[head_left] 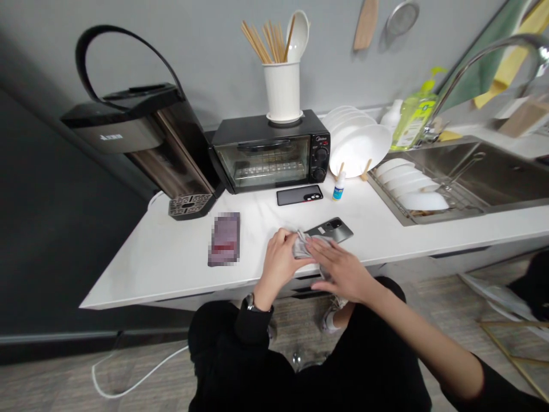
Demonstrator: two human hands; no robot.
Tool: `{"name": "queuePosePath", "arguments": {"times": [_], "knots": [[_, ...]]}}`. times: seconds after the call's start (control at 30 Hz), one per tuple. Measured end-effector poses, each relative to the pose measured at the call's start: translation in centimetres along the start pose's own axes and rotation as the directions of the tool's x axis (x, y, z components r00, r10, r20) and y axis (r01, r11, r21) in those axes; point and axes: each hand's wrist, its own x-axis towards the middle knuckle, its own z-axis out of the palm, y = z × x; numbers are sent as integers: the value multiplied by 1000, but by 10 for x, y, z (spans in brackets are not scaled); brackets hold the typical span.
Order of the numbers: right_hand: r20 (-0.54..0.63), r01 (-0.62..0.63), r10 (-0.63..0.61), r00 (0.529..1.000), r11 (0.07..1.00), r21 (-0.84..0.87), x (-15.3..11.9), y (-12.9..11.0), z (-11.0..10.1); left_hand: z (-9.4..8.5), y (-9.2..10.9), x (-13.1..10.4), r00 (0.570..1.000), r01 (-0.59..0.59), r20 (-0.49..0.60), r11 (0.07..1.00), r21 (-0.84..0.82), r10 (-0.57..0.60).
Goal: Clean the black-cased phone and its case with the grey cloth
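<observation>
A dark grey smartphone (342, 230) lies at the counter's front, its camera end pointing right. A crumpled pale cloth (301, 245) covers its left part. My left hand (278, 256) is closed around the covered end of the phone, thumb along the near side and fingertips against the cloth. My right hand (341, 268) presses the cloth onto the phone with its fingers, its thumb apart below; a fold of cloth hangs under the palm. Behind them lie a dark phone case (295, 195) and a small white-and-blue bottle (338, 189). A blurred-out phone-shaped object (225, 239) lies to the left.
On the white counter (171, 263) stand a black water dispenser (171, 149) and a toaster oven (270, 160) bearing a white utensil holder (283, 88). Racked plates (360, 151), green soap bottle (415, 120) and sink (493, 171) with bowls (422, 200) are to the right.
</observation>
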Motion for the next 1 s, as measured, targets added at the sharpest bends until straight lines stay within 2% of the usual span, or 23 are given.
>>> {"name": "queuePosePath", "arguments": {"times": [0.1, 0.13, 0.23, 0.27, 0.37, 0.4, 0.5, 0.53, 0.63, 0.67, 0.7, 0.8, 0.83, 0.93, 0.97, 1.0], "knots": [[-126, -215, 205, 971, 974, -71, 1, 0, 0, 0, 1, 0, 1000, -2, 10, 1000, 7, 2], [-125, -211, 202, 971, 975, -67, 2, -1, -1, -1, 1, 0, 1000, -1, 14, 1000, 11, 0], [20, -18, 18, 1000, 1000, 19, 6, -6, -2, -1, 1, 0, 1000, 7, 20, 1000, 28, -8], [38, -17, 16, 999, 1000, 26, 7, -7, -3, 0, 1, 0, 1000, 10, 19, 999, 34, -10], [-45, -201, 198, 979, 978, -58, 10, -3, -6, 0, 0, 0, 1000, 1, 21, 999, 32, -2], [-51, -197, 194, 980, 978, -66, 10, -2, -7, 0, -1, 0, 1000, -3, 23, 1000, 29, 2], [61, 6, -7, 998, 1000, 4, 10, 2, -9, -1, -1, 0, 1000, -12, 27, 999, 33, 11], [73, 19, -20, 997, 1000, 14, 10, 4, -9, -1, -1, 0, 1000, -9, 25, 999, 35, 8], [-37, -190, 188, 982, 979, -69, 8, 9, -10, -1, 0, 0, 1000, 11, 24, 1000, 29, -11], [-64, -214, 209, 976, 973, -81, 7, 9, -9, -1, 0, 0, 1000, 13, 26, 1000, 27, -14], [-60, -182, 178, 982, 981, -73, 6, 9, -8, -1, 0, 0, 999, 12, 30, 1000, 29, -13], [29, 16, -16, 999, 1000, 4, 3, 5, -5, -1, 0, 1, 999, 7, 37, 999, 35, -8], [26, -2, 2, 1000, 1000, -2, 2, 5, -5, -1, 0, 1, 999, 10, 37, 999, 33, -11], [-83, -219, 212, 974, 972, -88, 0, 9, -8, -3, 2, 1, 999, 10, 37, 1000, 16, -11], [-85, -216, 208, 974, 972, -92, -1, 10, -9, -3, 2, 1, 999, 7, 40, 1000, 14, -8], [-53, -153, 150, 987, 985, -77, -2, 10, -10, -4, 2, 1, 999, 4, 44, 1000, 17, -5]]}}
